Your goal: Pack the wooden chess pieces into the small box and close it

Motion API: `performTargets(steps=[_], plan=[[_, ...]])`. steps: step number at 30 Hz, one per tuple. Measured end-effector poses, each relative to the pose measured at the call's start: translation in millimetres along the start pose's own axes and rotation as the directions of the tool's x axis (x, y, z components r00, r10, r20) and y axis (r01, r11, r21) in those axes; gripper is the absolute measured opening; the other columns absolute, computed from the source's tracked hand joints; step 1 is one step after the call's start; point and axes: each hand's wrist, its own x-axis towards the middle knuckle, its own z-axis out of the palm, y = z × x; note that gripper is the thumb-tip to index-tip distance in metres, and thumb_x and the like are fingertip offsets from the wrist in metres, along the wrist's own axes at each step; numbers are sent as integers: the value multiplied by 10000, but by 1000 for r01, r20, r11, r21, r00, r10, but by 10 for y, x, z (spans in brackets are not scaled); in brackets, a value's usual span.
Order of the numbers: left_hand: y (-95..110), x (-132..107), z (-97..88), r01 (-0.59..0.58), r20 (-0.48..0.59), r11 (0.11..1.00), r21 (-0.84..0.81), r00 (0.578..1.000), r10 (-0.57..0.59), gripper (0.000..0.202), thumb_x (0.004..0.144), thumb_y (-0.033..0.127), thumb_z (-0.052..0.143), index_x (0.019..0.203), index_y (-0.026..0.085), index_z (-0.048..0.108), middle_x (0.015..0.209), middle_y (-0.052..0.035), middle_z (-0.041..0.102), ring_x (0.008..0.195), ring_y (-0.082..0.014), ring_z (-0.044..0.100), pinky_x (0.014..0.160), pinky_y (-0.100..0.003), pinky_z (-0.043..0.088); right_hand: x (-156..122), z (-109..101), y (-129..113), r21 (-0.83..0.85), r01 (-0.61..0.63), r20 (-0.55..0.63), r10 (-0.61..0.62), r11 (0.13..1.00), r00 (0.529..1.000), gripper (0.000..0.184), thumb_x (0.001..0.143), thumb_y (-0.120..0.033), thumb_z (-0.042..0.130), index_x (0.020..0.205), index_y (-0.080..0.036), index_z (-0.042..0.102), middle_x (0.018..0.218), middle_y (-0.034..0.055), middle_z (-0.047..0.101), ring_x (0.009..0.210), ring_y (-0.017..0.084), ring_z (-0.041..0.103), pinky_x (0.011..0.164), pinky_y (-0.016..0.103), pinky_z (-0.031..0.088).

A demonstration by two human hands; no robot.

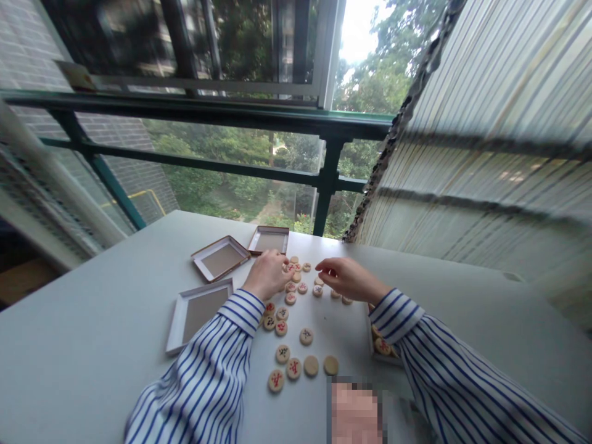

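Observation:
Round wooden Chinese chess pieces, some with red and some with dark characters, lie scattered over the white table. My left hand [271,275] is low over the far cluster, its thumb and fingers apart beside a red-marked piece [291,267]. To its right, my right hand [348,277] hovers with loosely bent fingers near a dark-marked piece [317,290]. I see nothing held in either hand. A plain piece [311,365] lies face down nearer to me. Under my right forearm, partly hidden, a box [372,345] contains several pieces.
Three shallow box parts sit left of the pieces: a white-rimmed tray [178,320], a brown-edged lid [222,257] and another lid [269,239] behind. A green railing [208,161] and window stand beyond the table [115,296]. A striped curtain [490,123] hangs at right.

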Motion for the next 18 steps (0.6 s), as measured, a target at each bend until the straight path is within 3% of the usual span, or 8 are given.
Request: performTargets(steps=[9, 18], plan=[[208, -20, -193, -65, -54, 996, -54, 997, 62, 240, 769, 341, 506, 851, 159, 639, 843, -71, 643, 824, -195, 558, 759, -286, 417, -174, -140, 4, 34, -23, -37, 25, 999, 999, 269, 784, -272, 456, 952, -172, 639, 759, 35, 653, 613, 109, 551, 555, 217, 379], [439, -99, -291, -71, -30, 989, -126, 997, 68, 251, 770, 378, 496, 872, 179, 610, 828, -56, 654, 771, -178, 590, 676, -252, 431, -428, -266, 69, 101, -28, -120, 40, 994, 992, 274, 789, -281, 464, 972, -180, 642, 792, 39, 662, 637, 114, 555, 601, 233, 401]])
